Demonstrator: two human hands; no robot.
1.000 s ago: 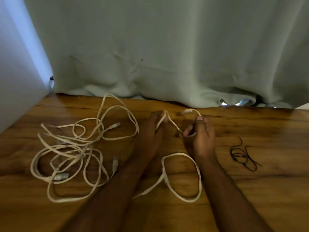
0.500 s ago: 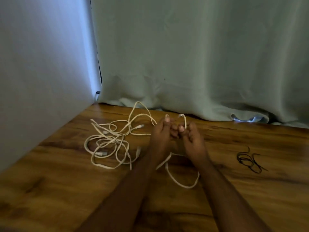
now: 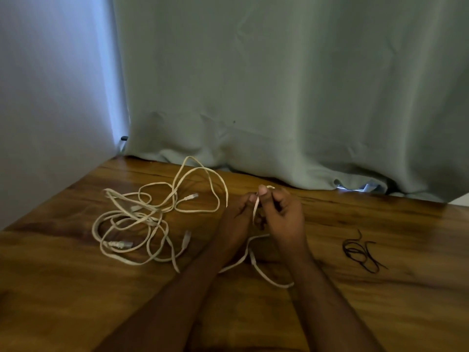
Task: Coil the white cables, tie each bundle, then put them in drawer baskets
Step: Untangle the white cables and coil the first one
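Note:
Both my hands meet at the middle of the wooden table [image 3: 380, 313] on one flat white cable [image 3: 264, 276]. My left hand [image 3: 239, 214] pinches a strand of it between thumb and fingers. My right hand [image 3: 284, 214] curls round the same strand, whose end loops over my fingertips. The cable's slack lies in a loop on the table under my wrists. A tangled heap of white cables [image 3: 142, 219] with clear plugs lies left of my hands.
Small black ties [image 3: 360, 251] lie in a tangle on the table to the right. A grey-green curtain [image 3: 279, 97] hangs along the table's far edge. A pale wall [image 3: 50, 97] closes off the left side.
My hands have come together from apart, and the loop of slack under them has shrunk. The view has swung up and left, so the heap sits more central.

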